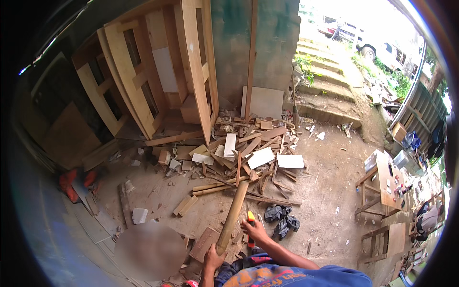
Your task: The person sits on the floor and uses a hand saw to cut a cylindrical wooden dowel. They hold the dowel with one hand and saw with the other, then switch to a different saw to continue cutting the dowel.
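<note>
A thick tan bamboo pole (233, 210) slants up and away from me at the lower middle. My left hand (213, 258) is closed around its near end. To the right of the pole, my right hand (256, 231) grips a hand tool (251, 219) with a yellow, red and black handle. A thin, blade-like part seems to rise from that handle beside the pole, seen nearly edge-on. Whether it touches the pole I cannot tell. The pole's far end reaches a heap of wood scraps (253, 143).
Tall wooden frames (143, 76) stand at the back left. Black plastic bags (282, 221) lie right of my right hand. Stone steps (327, 76) climb at the back right. A wooden table (386, 184) and a stool (396, 238) stand on the right. Loose offcuts (185, 205) lie on the left.
</note>
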The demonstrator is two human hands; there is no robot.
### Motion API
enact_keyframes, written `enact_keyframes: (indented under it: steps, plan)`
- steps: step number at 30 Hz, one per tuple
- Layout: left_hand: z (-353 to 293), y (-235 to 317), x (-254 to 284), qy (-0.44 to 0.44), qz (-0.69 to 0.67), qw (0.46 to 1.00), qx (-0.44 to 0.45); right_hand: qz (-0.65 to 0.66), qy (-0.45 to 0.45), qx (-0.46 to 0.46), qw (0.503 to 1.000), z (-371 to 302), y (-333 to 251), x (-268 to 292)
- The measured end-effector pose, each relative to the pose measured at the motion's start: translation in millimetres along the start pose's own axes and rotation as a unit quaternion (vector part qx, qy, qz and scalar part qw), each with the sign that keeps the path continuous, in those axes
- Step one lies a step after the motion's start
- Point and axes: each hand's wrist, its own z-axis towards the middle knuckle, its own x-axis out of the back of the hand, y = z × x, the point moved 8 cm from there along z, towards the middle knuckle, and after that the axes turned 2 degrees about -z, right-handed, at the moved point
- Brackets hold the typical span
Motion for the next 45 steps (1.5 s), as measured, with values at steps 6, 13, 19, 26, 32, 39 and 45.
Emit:
enact_keyframes:
  steps: [6,13,19,26,32,39,45]
  plan:
    - [13.8,-97.5,-41.8,0.033,-0.055,0.997,0.030,-0.129,-0.030,-0.079,0.988,-1.3,87.1,32.4]
    - [29.5,-260.4,-159.1,-0.030,-0.091,0.978,0.187,-0.104,0.034,-0.160,0.981,-16.0,155.1,45.8]
    - [74.6,-371.3,-232.6,0.017,0.097,0.985,0.145,-0.312,0.028,-0.129,0.941,-32.7,217.6,63.3]
    - [138.9,-433.0,-306.6,0.027,0.157,0.979,0.127,-0.432,-0.124,-0.039,0.893,-23.1,255.8,61.9]
    - [176.3,-447.3,-319.6,0.109,0.226,0.964,0.086,-0.467,-0.196,-0.001,0.862,23.6,283.3,43.1]
    - [187.4,-454.8,-299.7,0.227,0.151,0.951,0.147,-0.464,-0.154,-0.045,0.871,64.2,289.0,15.0]
    - [185.6,-464.5,-294.8,0.447,0.221,0.801,0.330,-0.487,-0.152,-0.061,0.858,79.5,288.4,8.8]
